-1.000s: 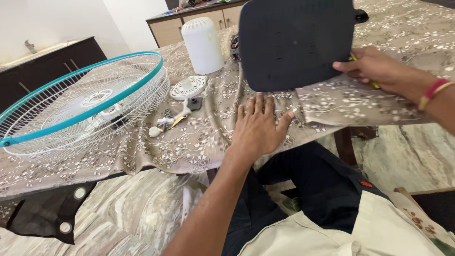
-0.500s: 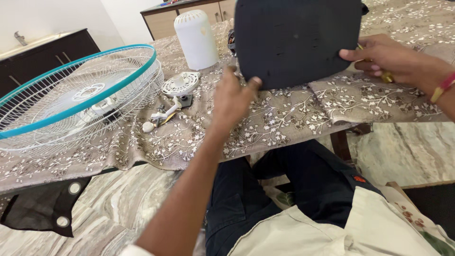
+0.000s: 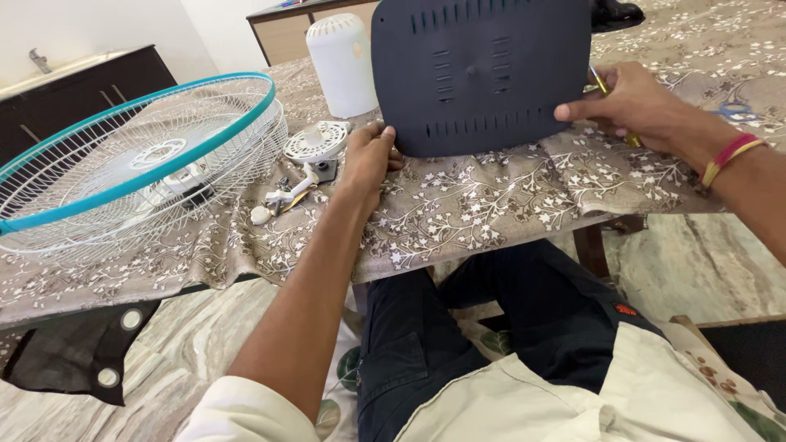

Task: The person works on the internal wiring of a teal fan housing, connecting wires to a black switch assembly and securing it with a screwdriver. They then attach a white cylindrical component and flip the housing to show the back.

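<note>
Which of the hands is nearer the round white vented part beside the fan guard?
Left. The left hand grips the lower left corner of the dark slotted panel, just right of the round white part. The right hand holds the panel's right edge, far across.

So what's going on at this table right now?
A seated person holds a dark blue slotted plastic panel upright on the floral tablecloth, left hand at its lower left corner, right hand on its right edge. The right hand also grips a thin yellowish tool. A white wire fan guard with a teal rim, a white cylindrical housing and small white parts lie nearby.
</note>
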